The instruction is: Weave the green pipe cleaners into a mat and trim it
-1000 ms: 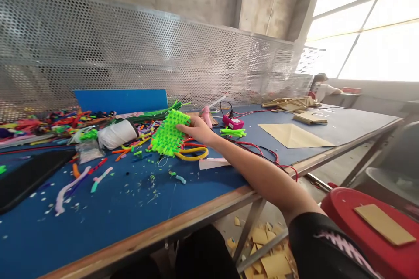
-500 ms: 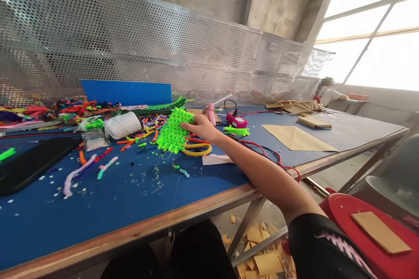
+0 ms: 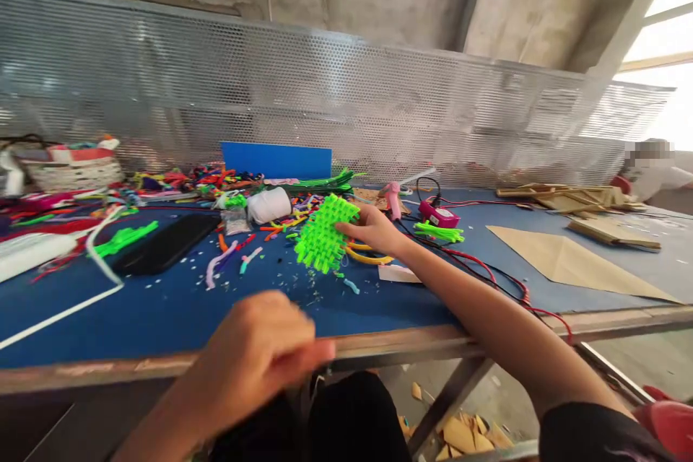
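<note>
- The perforated metal screen [image 3: 260,86] stands along the far side of my view, behind everything I am working with.
- In front of it, the blue surface [image 3: 162,317] carries coloured fuzzy stems and pale scraps. I judge it best to keep the work raised above that litter, so nothing catches in the fibres.
- The bright green woven piece [image 3: 322,234] is tilted up over the surface, its lattice face turned towards me. Whether its lower edge touches down, I cannot tell. It reads as soft, so I want a light, flat pinch that leaves the weave uncrushed.
- My right hand [image 3: 376,229] grasps the piece by its upper right edge, thumb on the near face. Most of it extends left of the fingers and sags below them, so I would keep the wrist steady and support the free side while turning it.
- My left hand [image 3: 265,346] is over the near edge, apart from the piece and closer to me. Its fingers look curled but blurred; I cannot tell whether they hold anything. I would slow it before any contact.
- The yellow loop [image 3: 373,258] lies just under the right hand, worth avoiding when lowering the wrist.
- Smallest, a light blue bit [image 3: 351,286] lies just nearer me than the piece.
</note>
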{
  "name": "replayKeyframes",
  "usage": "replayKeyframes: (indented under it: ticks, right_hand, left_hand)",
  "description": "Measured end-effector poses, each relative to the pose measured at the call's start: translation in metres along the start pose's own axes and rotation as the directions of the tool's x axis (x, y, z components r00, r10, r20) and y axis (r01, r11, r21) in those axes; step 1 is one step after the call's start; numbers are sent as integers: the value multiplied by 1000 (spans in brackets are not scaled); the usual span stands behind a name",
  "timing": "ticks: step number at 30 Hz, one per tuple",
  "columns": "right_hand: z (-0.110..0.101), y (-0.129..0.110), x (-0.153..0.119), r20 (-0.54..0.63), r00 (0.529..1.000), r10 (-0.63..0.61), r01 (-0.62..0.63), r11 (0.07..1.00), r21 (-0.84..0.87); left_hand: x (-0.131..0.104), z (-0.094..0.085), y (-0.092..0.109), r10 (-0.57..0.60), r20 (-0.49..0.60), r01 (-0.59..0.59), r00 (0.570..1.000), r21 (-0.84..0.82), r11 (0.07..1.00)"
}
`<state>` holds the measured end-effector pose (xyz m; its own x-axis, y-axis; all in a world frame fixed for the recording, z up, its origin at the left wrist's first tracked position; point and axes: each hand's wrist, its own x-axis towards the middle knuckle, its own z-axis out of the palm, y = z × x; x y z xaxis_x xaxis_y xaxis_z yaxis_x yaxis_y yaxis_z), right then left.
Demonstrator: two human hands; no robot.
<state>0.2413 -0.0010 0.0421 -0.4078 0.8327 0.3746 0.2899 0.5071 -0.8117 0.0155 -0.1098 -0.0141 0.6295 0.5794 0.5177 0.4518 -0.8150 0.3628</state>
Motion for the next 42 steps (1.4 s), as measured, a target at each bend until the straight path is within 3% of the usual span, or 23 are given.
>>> replayKeyframes:
  ticks: [3, 5, 7, 10, 13, 19, 28, 31, 36, 42]
  right_hand:
    - [11, -5, -3, 67, 998, -6, 1, 998, 69]
    - [15, -6, -4, 70, 997, -9, 2, 995, 98]
    - [16, -4, -3, 43, 999, -20, 16, 995, 102]
    - [11, 1, -1, -57, 997, -61, 65, 995, 70]
    - [2, 4, 2, -106, 991, -87, 92, 995, 35]
    - [-5, -1, 2, 72, 997, -21, 21, 1000, 2]
    - [-2, 1, 1, 86, 996, 8, -6, 1000, -21]
    - [-2, 3, 3, 79, 997, 20, -16, 998, -56]
    - [3, 2, 0, 17, 997, -80, 81, 986, -145]
    - [13, 0, -3, -77, 992, -97, 85, 986, -146]
  left_hand:
    - [60, -26, -9, -115, -250, 112, 961, -26, 993]
    - [92, -34, -27, -207, -293, 206, 933, -34, 978]
    - [114, -35, -48, -263, -120, 253, 957, -94, 963]
    - [130, -26, -71, -167, 121, 191, 979, -232, 954]
    - [129, -17, -78, -137, 185, 165, 973, -147, 975]
    - [116, -15, -71, -128, 228, 161, 965, -132, 978]
    - [115, -8, -73, -178, 167, 204, 970, -160, 966]
    - [114, -8, -76, -140, 119, 160, 983, -179, 971]
    - [115, -8, -78, -58, 47, 66, 997, -198, 978]
    - [115, -3, -74, -149, -52, 123, 987, -338, 933]
